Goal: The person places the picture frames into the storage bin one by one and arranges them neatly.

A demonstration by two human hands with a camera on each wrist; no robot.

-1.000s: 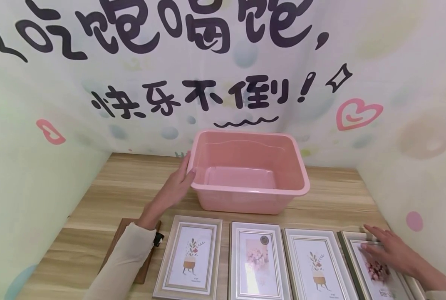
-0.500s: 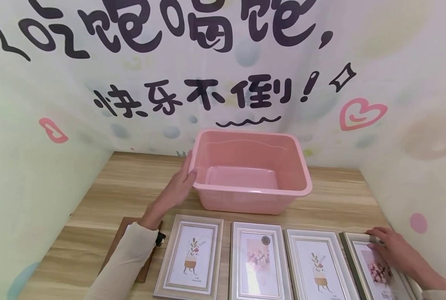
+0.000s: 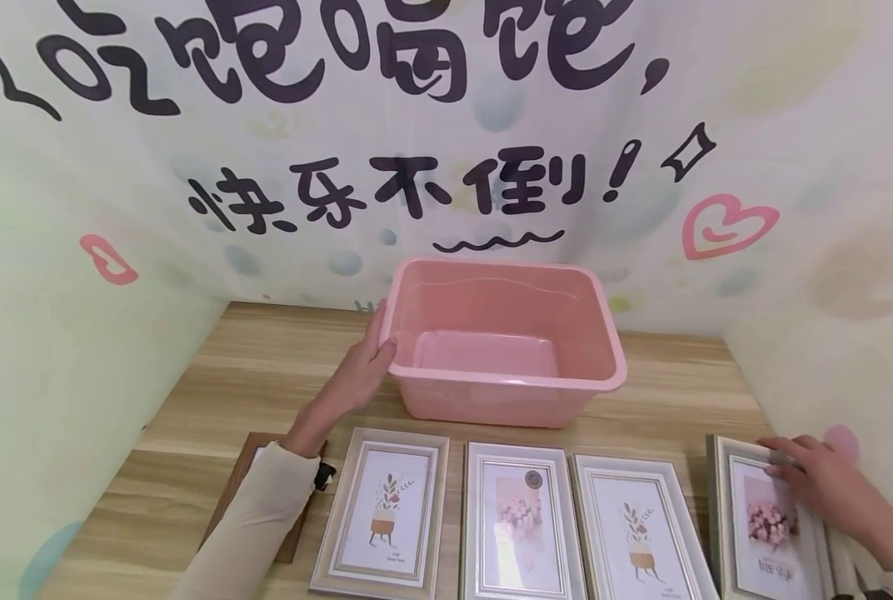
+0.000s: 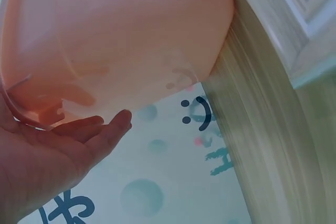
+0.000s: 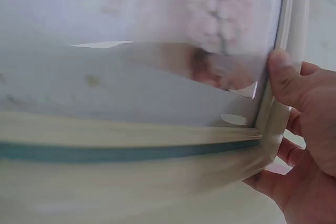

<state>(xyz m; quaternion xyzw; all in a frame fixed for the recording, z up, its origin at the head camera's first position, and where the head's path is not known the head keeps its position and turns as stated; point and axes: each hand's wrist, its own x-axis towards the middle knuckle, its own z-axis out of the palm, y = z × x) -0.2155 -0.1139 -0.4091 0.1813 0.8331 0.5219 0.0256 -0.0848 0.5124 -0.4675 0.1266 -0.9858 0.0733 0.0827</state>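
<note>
A pink plastic basin (image 3: 495, 404) stands at the back of the table, with nothing visible inside. My left hand (image 3: 358, 371) holds its left rim, the thumb on the rim and the fingers along the outer wall (image 4: 121, 30). At the far right, my right hand (image 3: 840, 483) grips the top edge of a picture frame (image 3: 767, 529) with a pink flower print. In the right wrist view the thumb (image 5: 283, 74) lies on the front moulding and the fingers curl behind. That frame is raised and slightly tilted off the table.
Left of it, a silver frame with a plant print (image 3: 637, 533), a pink-flower frame (image 3: 517, 533) and another plant-print frame (image 3: 382, 517) lie in a row. A brown frame (image 3: 289, 542) is partly under my left sleeve. Printed cloth walls (image 3: 304, 267) enclose the wooden table (image 3: 169, 458).
My right hand has taken hold of the far-right picture frame and raised it, shifting it a little right and away from its neighbour. The left hand and basin have stayed in place.
</note>
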